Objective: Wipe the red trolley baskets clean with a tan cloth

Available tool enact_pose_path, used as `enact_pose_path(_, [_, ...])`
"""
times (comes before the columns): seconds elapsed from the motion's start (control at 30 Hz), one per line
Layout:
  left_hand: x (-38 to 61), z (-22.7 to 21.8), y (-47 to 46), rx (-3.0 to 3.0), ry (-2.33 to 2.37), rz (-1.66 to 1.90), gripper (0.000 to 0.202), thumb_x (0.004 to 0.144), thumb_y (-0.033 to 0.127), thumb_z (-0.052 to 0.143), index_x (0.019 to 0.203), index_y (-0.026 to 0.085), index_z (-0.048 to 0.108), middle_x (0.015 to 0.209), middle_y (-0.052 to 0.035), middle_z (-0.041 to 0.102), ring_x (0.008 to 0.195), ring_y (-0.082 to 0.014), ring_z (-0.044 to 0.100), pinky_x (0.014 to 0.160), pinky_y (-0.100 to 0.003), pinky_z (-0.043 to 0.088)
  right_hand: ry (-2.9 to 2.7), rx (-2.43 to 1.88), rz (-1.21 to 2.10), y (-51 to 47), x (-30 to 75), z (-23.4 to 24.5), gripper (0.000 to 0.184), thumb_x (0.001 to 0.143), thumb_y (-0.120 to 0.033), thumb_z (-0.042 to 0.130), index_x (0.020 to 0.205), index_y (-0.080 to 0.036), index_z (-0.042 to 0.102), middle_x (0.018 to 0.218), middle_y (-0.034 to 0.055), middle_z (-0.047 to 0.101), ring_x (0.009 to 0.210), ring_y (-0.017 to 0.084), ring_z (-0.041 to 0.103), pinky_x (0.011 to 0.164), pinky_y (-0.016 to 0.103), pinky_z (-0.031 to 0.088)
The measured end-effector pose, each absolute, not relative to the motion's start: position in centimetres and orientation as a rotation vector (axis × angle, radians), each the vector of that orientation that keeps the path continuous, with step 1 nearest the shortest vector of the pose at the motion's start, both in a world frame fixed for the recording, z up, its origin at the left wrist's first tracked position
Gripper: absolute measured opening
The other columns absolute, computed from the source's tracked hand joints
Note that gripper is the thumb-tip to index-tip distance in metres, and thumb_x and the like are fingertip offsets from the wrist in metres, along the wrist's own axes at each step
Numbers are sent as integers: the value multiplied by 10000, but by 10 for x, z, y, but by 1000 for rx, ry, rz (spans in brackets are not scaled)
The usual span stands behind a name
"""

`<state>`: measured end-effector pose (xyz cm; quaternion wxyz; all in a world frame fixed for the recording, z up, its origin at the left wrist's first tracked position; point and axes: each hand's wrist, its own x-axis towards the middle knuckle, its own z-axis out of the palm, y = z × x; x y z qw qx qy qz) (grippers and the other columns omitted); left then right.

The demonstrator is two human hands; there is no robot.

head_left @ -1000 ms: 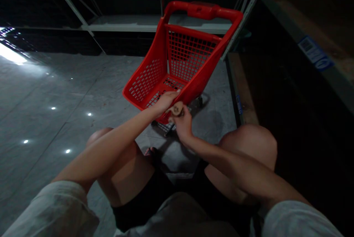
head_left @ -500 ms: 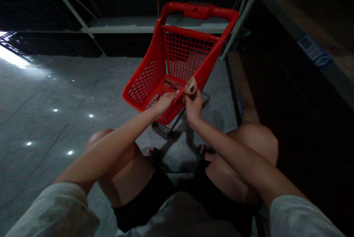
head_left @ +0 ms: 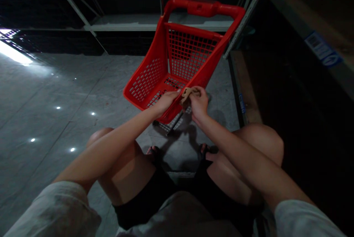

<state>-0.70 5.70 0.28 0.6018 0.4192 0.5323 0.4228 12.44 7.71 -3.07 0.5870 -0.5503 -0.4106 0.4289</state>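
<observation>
A small red plastic shopping cart (head_left: 155, 75) with mesh walls and a red handle stands on the floor in front of my bent knees. My left hand (head_left: 166, 100) grips the near rim of its basket, fingers curled over the edge. Just to the right, my right hand (head_left: 198, 102) is closed on a small crumpled tan cloth (head_left: 187, 93) and presses it against the basket's right rim. The cart's dark metal frame (head_left: 173, 126) shows underneath.
Grey polished floor tiles (head_left: 55, 100) spread to the left with light reflections. Empty metal shelving (head_left: 124, 27) runs across the back. A dark shelf unit with a blue price label (head_left: 322, 49) stands close on the right. My feet in sandals rest below the cart.
My right hand rose with the cloth from under the basket's front corner up to its right rim, then settled slightly lower on the rim. My left hand stayed gripping the rim.
</observation>
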Motion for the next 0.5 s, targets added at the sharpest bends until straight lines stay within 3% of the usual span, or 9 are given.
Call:
enact_pose_path(0.13, [-6,-2,57,927,1177,1010,444,820,582,747,803,139,729,719,-41,738,746,-198,692,757,-300,548,-1027,-1202,953,67,118,-44,315,639,-218,590,954,-232,587,984,12,660,915,175,608,902,323,502])
enact_pose_path(0.33, [-7,-4,56,869,1201,1001,452,819,587,757,768,140,711,593,1,670,578,-148,625,646,-264,520,-948,-1236,1522,-19,84,-76,299,560,-189,619,856,-225,600,809,-31,683,752,169,615,749,298,522])
enact_pose_path(0.5, [-5,-1,57,826,1199,1018,419,812,546,785,727,145,700,628,-9,695,593,-142,628,694,-271,535,-878,-1331,1271,42,112,-53,306,586,-205,622,892,-216,623,810,-37,646,762,161,595,731,280,497])
